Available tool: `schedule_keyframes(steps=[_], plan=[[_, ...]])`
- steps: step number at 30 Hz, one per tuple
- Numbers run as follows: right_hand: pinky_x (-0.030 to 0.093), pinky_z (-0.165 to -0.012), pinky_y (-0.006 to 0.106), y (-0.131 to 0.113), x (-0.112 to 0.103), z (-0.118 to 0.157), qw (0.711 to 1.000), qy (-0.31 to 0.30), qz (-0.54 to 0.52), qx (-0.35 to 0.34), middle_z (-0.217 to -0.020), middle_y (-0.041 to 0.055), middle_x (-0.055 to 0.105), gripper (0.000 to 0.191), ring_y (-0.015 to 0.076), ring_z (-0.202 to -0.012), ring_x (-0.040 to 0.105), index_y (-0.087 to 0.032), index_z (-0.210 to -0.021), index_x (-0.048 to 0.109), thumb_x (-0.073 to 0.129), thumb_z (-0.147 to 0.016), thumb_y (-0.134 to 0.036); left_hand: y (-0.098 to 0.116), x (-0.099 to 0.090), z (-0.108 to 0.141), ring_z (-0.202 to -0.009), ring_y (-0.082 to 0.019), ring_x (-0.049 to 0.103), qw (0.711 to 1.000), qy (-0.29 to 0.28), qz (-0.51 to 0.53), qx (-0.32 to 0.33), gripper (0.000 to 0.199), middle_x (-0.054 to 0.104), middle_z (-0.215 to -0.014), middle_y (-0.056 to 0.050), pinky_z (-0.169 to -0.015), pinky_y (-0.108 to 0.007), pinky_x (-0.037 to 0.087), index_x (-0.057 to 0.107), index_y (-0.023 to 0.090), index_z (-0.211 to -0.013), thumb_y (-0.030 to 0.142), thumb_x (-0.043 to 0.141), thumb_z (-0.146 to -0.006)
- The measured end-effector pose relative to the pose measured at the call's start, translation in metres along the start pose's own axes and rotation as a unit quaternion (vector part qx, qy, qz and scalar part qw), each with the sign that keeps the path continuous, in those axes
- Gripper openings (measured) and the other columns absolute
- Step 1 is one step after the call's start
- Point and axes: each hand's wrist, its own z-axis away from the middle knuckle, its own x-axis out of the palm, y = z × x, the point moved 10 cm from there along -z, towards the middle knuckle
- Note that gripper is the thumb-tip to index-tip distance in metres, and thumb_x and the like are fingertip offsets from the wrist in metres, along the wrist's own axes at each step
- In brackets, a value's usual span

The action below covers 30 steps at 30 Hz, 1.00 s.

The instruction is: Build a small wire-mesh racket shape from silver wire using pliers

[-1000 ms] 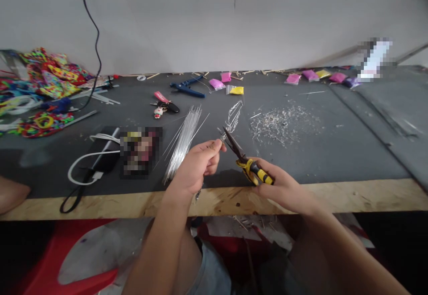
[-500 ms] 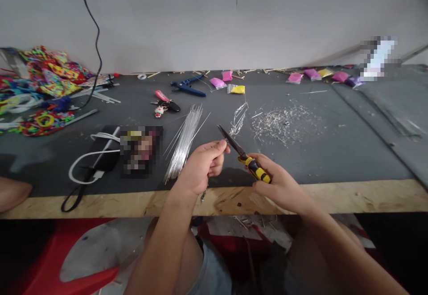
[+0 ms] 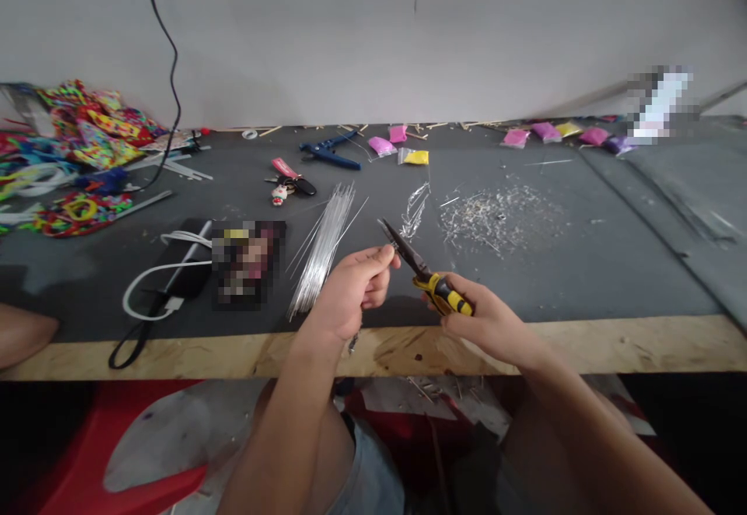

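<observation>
My left hand (image 3: 357,289) pinches a small piece of metal wire at its fingertips, and a short twisted metal strand (image 3: 353,342) hangs below its palm. My right hand (image 3: 482,317) is wrapped round the yellow and black handles of long-nose pliers (image 3: 421,264). The dark jaws point up and left, right beside my left fingertips, slightly parted. Just left of my left hand lies a bundle of straight silver wires (image 3: 324,246). Beyond the pliers sits a small pile of bent wire pieces (image 3: 415,211), with a spread of tiny wire clippings (image 3: 496,218) to its right.
At the back are a blue tool (image 3: 331,152), keys (image 3: 292,182) and pink, yellow and purple packets (image 3: 382,146). Colourful bags (image 3: 99,130) lie left. A pixelated object (image 3: 248,262) and a black device with a white cable (image 3: 180,262) sit nearer. Another person's skin (image 3: 26,334) shows far left.
The plier handles have spread a little and the jaws have shifted slightly left. My left hand has hardly moved.
</observation>
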Motion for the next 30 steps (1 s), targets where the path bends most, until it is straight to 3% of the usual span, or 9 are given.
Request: schedule_keyframes(steps=[6,14,25,30], plan=[[0.035,-0.058,0.023,0.004,-0.004,0.003,0.999,-0.023,-0.030,0.022,-0.074,-0.0024,0.049,0.028,0.0129,-0.066,0.044,-0.019,-0.091,0.054,0.048,-0.065,-0.009,0.001,-0.002,-0.001,-0.034,-0.002,0.014,0.999,-0.010,0.029,-0.011,0.023,0.020,-0.043,0.011,-0.036,-0.017,0.013,0.050,0.015,-0.071,0.034,0.050,-0.084],[0.033,-0.057,0.023,0.009,-0.009,0.004,0.998,-0.014,-0.043,0.033,-0.071,-0.0032,0.045,0.023,0.0123,-0.064,0.041,-0.021,-0.085,0.053,0.046,-0.066,-0.010,0.003,-0.004,0.001,-0.036,-0.003,0.017,1.000,-0.013,-0.004,-0.006,0.022,0.023,-0.043,0.010,-0.038,-0.019,0.011,0.052,0.015,-0.073,0.034,0.051,-0.084],[0.035,-0.061,0.025,0.009,-0.011,0.004,0.999,-0.016,-0.032,0.026,-0.081,-0.0019,0.052,0.038,0.0146,-0.071,0.046,-0.022,-0.101,0.055,0.048,-0.065,-0.010,0.001,0.002,0.003,-0.038,-0.004,0.017,0.996,-0.010,-0.088,-0.010,0.025,0.023,-0.042,0.009,-0.039,-0.020,0.011,0.053,0.015,-0.069,0.036,0.052,-0.083],[0.036,-0.061,0.024,0.011,-0.011,0.002,1.000,-0.010,-0.020,0.019,-0.079,-0.0021,0.053,0.030,0.0137,-0.070,0.047,-0.020,-0.092,0.055,0.045,-0.067,-0.009,0.001,-0.001,0.003,-0.038,-0.004,0.017,0.995,-0.005,-0.104,-0.004,0.025,0.024,-0.042,0.009,-0.039,-0.020,0.011,0.053,0.016,-0.069,0.037,0.052,-0.083]])
